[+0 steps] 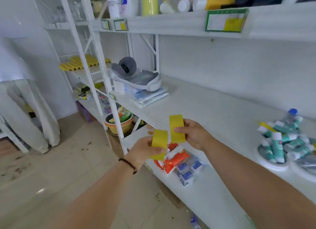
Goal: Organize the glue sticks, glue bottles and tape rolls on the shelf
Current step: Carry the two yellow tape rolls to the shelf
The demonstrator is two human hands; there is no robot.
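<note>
left hand (145, 150) grips one yellow tape roll (159, 144); right hand (193, 134) grips a second yellow tape roll (177, 128), both held edge-on just off the white shelf (213, 109) front. glue sticks (280, 139) heaped in a white bowl (271, 165) at right.

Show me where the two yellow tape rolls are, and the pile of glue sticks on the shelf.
Left tape roll (159, 144), head view, on its yellow outer band.
Right tape roll (177, 128), head view, middle of its outer band.
Glue sticks (277, 147), head view, on one teal tube in the pile.
</note>
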